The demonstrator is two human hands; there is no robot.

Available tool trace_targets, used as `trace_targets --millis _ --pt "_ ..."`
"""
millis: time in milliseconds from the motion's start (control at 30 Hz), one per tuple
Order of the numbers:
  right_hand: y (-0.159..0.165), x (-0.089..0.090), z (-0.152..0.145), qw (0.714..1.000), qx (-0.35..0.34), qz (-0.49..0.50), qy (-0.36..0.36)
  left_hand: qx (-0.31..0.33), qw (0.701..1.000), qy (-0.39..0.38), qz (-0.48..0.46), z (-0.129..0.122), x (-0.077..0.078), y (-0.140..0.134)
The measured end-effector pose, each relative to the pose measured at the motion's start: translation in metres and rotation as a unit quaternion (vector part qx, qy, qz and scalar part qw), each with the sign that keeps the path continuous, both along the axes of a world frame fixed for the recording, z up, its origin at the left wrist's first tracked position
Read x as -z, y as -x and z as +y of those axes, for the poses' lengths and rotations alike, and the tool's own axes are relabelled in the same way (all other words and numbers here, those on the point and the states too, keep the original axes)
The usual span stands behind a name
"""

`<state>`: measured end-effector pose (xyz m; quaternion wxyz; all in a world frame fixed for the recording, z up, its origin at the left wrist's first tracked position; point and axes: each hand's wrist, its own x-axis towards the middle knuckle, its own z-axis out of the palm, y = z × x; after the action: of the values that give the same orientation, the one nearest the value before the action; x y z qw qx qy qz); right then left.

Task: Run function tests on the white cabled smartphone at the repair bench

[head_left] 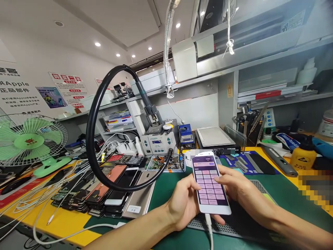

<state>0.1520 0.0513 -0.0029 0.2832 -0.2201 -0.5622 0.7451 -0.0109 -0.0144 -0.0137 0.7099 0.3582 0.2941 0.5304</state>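
A white smartphone is held upright and slightly tilted in front of me, its lit screen showing a grid of pale pink buttons. My left hand wraps the phone from the left and behind, thumb at the screen's left edge and a fingertip showing below. On the other side my right hand grips the phone's right edge, its thumb over the screen; its other fingers are partly hidden behind. A white charging cable is plugged into the phone's bottom end. Beneath lies a green work mat with a dark perforated pad.
Stacked phones and phone parts lie to the left, beside tangled white cables. A black hose loops from the hot-air station. A green fan stands far left. To the right are a yellow bottle and tweezers.
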Motion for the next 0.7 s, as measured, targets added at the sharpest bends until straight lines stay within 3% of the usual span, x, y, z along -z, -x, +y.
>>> trace_targets --millis 700 --pt "-0.0015 0.0019 0.0015 1.000 -0.009 0.010 0.005 0.009 1.000 0.018 -0.010 0.0041 0.0023 0.0013"
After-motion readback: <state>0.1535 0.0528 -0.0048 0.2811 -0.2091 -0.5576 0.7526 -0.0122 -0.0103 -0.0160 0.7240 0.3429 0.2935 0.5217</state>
